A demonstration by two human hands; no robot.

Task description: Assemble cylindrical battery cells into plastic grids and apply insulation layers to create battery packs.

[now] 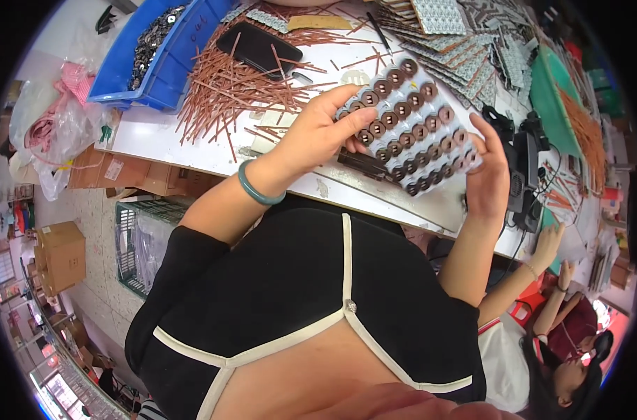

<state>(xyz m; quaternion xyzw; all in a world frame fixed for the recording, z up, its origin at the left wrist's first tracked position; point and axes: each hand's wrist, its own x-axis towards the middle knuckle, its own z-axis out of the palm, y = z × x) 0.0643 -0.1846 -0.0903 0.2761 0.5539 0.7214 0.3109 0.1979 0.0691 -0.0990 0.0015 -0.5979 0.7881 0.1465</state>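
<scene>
The left hand (325, 129) is clamped on one pale panel (418, 131) by its 9 o'clock edge, thumb over the top face, other fingers beneath. The right hand (488, 175) sits at the panel's 4 o'clock edge, fingers part-bent; I cannot tell whether they grip. The panel, tilted above the table (213, 152), bears several rows of brown discs, too overlapped to count surely.

By a clock centred on the panel, one blue bin (165, 73) and a pile of brown sticks (217, 87), beyond counting, lie between 9 and 10; one black phone (252, 45) rests at 10; one black pen (379, 31) before 12; stacked panels (465, 59), uncounted, at 1; one green tray (544, 87) past 2. Two co-worker's hands (548, 245) show between 4 and 5.

White tabletop with scattered sticks shows toward 11. The table's near edge crosses below at 6; a black device (520, 171) stands just beside the right hand.
</scene>
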